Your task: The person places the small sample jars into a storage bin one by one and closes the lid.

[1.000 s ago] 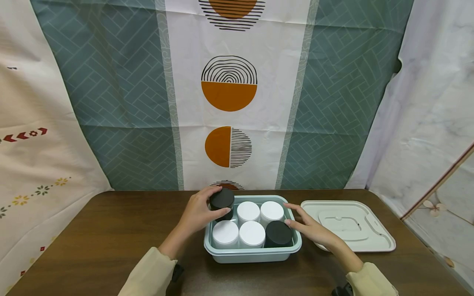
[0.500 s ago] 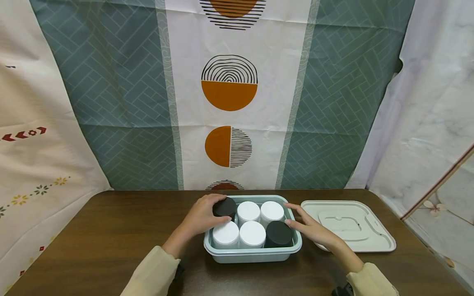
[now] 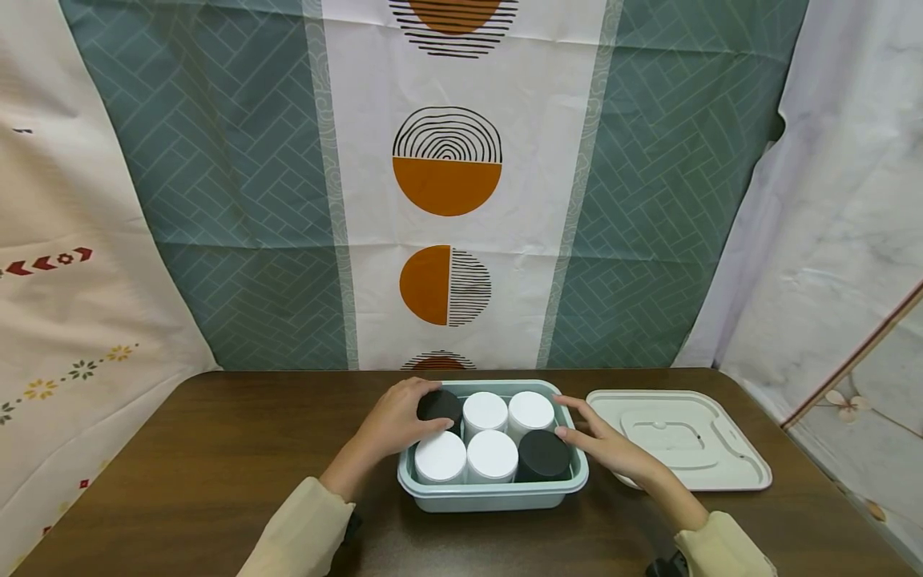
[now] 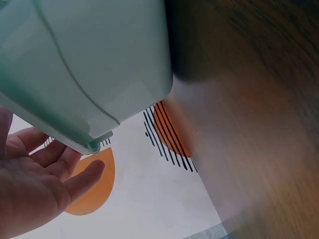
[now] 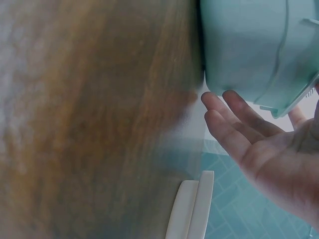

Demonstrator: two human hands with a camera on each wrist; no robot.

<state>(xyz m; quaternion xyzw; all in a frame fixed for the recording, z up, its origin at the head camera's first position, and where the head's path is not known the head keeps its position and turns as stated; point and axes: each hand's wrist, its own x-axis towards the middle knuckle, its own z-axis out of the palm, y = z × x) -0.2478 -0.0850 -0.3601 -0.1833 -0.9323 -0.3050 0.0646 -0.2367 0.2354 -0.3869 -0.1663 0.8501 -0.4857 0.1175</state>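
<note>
A pale green plastic bin (image 3: 493,501) holds several round jars standing upright in two rows. At its back left corner, my left hand (image 3: 385,421) has thumb and fingers around the top of a black jar (image 3: 438,406). The other black jar (image 3: 544,455) stands at the front right, and white-lidded jars (image 3: 493,455) fill the other places. My right hand (image 3: 613,445) rests at the bin's right rim, fingers extended. In the right wrist view its lower fingers (image 5: 224,129) stretch alongside the bin's outer wall; in the left wrist view the bin's rim hides part of my left hand.
A flat off-white lid (image 3: 678,441) with a moulded handle lies on the brown wooden table (image 3: 216,465), right of the bin. Behind the table's back edge hangs a patterned cloth (image 3: 447,304). More cloth hangs at both sides.
My left hand has lowered the black jar, moving slightly right, into the bin's back left corner. In the last half second it has barely shifted. My right hand has stayed at the rim.
</note>
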